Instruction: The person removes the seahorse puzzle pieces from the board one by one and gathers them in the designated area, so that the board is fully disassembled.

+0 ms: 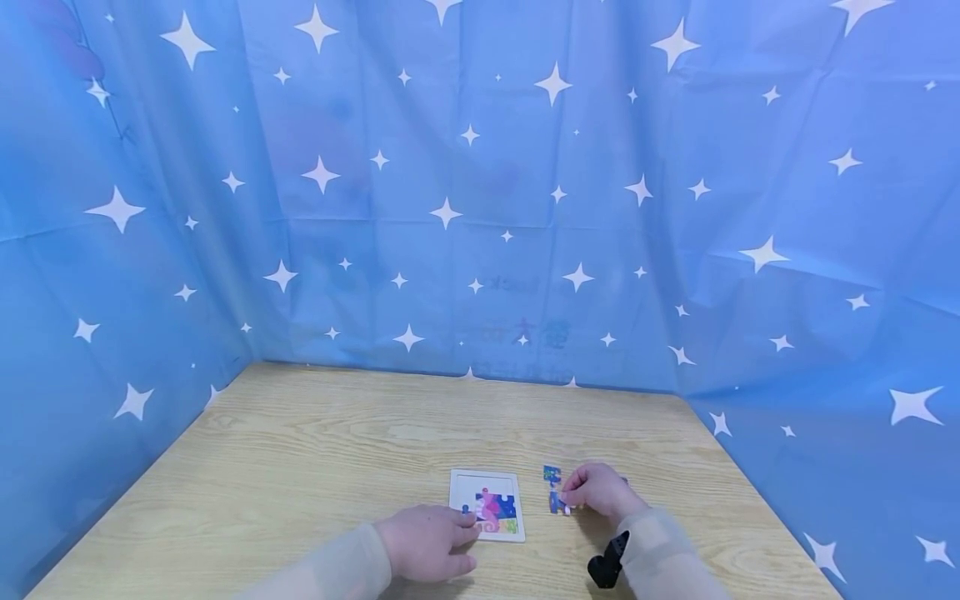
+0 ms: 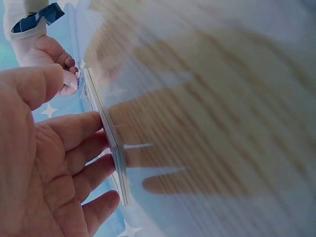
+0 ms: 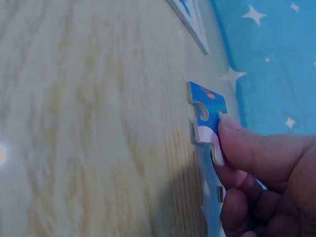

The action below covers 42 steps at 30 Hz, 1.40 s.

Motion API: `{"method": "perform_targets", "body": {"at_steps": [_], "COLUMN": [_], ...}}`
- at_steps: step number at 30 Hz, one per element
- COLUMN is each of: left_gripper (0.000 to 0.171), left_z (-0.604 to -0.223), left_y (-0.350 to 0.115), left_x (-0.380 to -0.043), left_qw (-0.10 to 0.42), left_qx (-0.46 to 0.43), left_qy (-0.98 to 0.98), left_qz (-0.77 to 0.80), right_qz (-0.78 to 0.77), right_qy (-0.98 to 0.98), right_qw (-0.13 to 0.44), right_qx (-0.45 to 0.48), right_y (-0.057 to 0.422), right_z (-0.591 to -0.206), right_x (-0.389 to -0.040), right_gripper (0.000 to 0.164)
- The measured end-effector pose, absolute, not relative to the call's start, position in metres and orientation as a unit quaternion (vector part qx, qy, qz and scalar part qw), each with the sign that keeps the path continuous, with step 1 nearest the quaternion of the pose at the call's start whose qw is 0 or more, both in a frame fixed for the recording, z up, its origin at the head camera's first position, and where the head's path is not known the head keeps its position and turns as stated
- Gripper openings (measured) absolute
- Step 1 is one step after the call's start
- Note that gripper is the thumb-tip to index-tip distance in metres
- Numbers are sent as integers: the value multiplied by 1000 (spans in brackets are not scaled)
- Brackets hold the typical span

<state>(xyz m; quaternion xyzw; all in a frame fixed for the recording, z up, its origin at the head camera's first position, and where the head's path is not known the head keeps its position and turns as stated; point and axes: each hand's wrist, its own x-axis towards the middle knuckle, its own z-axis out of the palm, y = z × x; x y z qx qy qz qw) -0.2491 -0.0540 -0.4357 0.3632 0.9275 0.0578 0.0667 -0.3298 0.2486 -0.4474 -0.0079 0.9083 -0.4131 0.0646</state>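
A white-framed jigsaw puzzle tray (image 1: 487,472) lies on the table, with several joined pieces (image 1: 497,508) in blue, pink and yellow along its lower part. My left hand (image 1: 431,542) rests its nearly straight fingers on the tray's left side; in the left wrist view those fingers (image 2: 86,143) touch the tray's edge (image 2: 116,148). To the right of the tray, my right hand (image 1: 600,489) pinches a blue, pink and white puzzle piece (image 3: 211,106) between thumb and fingers. Whether the piece touches the table, I cannot tell. Another blue-green piece (image 1: 552,474) lies just beyond it.
The light wooden table (image 1: 337,450) reaches back to a blue curtain (image 1: 450,250) with white stars, which also hangs at both sides. A black device (image 1: 609,562) is strapped at the right wrist.
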Motion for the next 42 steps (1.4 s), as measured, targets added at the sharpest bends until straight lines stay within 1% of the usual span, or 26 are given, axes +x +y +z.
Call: {"method": "perform_targets", "body": {"at_steps": [5, 11, 17, 20, 25, 31, 34, 42], "left_gripper": [54, 54, 53, 53, 53, 52, 52, 52], "left_z": [-435, -434, -433, -432, -430, -429, -430, -432], "left_y": [-54, -53, -52, -52, -53, -53, -53, -53], "left_x": [-249, -249, -250, -250, -249, -249, -251, -253], "left_qw": [63, 71, 79, 79, 81, 87, 85, 82], "left_qx": [367, 368, 367, 366, 364, 363, 365, 374], "left_qy": [926, 925, 925, 925, 925, 925, 924, 921], "left_qz": [56, 63, 65, 65, 70, 76, 75, 69], "right_qz": [-385, -369, -372, -387, -410, -420, -414, -425], "right_qy": [921, 928, 927, 920, 908, 900, 901, 890], "right_qw": [61, 55, 53, 63, 78, 86, 85, 105], "right_qx": [-8, -9, -12, -11, -31, -81, -100, -125], "right_y": [245, 245, 244, 240, 223, 194, 179, 152], "right_z": [-450, -454, -452, -449, -441, -436, -437, -446], "right_x": [-329, -330, -329, -329, -328, -327, -328, -332], "right_gripper": [14, 14, 14, 12, 9, 10, 10, 10]}}
